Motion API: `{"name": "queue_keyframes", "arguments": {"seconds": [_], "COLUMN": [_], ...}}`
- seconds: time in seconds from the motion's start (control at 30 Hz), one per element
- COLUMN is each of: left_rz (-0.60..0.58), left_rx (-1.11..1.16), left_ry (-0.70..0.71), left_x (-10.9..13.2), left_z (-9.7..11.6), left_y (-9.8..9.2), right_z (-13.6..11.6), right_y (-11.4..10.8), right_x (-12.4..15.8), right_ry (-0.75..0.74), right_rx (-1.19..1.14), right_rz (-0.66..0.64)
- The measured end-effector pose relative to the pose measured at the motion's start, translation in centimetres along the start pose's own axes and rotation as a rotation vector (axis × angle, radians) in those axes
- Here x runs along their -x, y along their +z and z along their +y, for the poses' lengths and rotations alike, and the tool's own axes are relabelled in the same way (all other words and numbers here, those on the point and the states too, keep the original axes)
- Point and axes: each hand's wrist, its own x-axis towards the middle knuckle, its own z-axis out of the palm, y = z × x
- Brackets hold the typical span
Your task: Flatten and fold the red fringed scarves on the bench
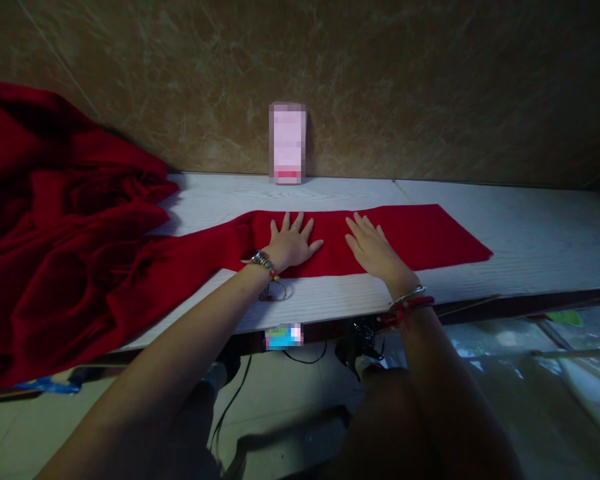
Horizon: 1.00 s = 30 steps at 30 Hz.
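A long strip of red cloth [420,233] lies flat across a white wood-grain table [530,233]. My left hand [291,243] rests on it palm down, fingers spread, with a ring and a beaded bracelet at the wrist. My right hand [373,250] lies flat on the cloth just to the right, fingers stretched out and close together, bangles and a red thread on the wrist. Neither hand holds anything. The strip runs left into a big crumpled heap of the same red cloth [55,253].
A pink blurred box [287,143] stands upright against the brown marbled wall at the table's back edge. Below the table's front edge are a tiled floor, cables [305,357] and clear plastic sheeting [530,360] at the right.
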Motion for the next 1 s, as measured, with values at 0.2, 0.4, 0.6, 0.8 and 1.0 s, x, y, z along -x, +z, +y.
{"name": "queue_keyframes", "arguments": {"seconds": [0.2, 0.4, 0.6, 0.8, 1.0], "left_rz": [0.043, 0.031, 0.016, 0.030, 0.127], "left_rx": [0.018, 0.029, 0.040, 0.023, -0.114], "left_ry": [-0.007, -0.002, 0.014, 0.030, 0.037], "left_x": [0.1, -0.1, 0.2, 0.7, 2.2], "left_z": [-0.1, -0.2, -0.2, -0.1, -1.9], "left_y": [0.3, 0.4, 0.0, -0.2, -1.9], "right_z": [-0.5, 1.4, 3.7, 1.8, -2.1], "right_y": [0.0, 0.1, 0.8, 0.4, 0.8], "right_x": [-1.5, -1.8, -2.2, -0.5, 2.6], "right_ry": [-0.022, 0.092, 0.202, 0.144, -0.030], "right_rx": [0.056, 0.121, 0.107, 0.053, 0.085], "right_rz": [-0.115, -0.126, 0.061, 0.216, -0.032]}}
